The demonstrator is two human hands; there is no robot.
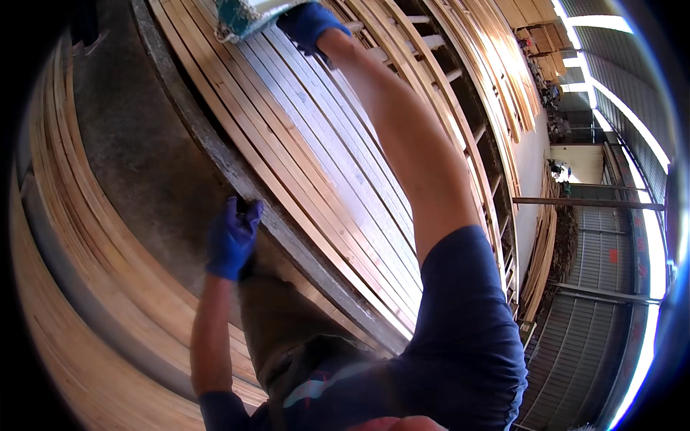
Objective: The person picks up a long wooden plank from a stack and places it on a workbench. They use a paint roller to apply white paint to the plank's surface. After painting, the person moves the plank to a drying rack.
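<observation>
Your left hand (233, 241) and right hand (310, 27), both in blue gloves, are well apart, the left one near and the right one at the far end of your reach. Farthest left, long timber strips (108, 237) lie beyond a strip of grey floor (136, 122). Next comes your left hand, half curled, with a narrow gap between thumb and fingers; you seem to have it at the rough grey rail (287, 241), but whether it touches the rail or pinches anything, I cannot tell. If those fingers slide along that edge, the glove could snag. Right of the rail, a row of boards (287, 136) runs away from you, side by side, with a bright sheen over its middle that may be wetness or just glare. On the far part of that row is the teal tool (231, 16), pale and crusted along its lower edge, partly cut off from view. Your right hand is right beside it, fingers bent; whether they close round it is hidden. A loose hold could let the tool tip, and the seams between boards could catch its edge. Your bare forearm hangs over the sheen, so leaning lower might smear it, if wet. Farther right, the open slatted rack (438, 93) has gaps where a dropped thing could fall through.
</observation>
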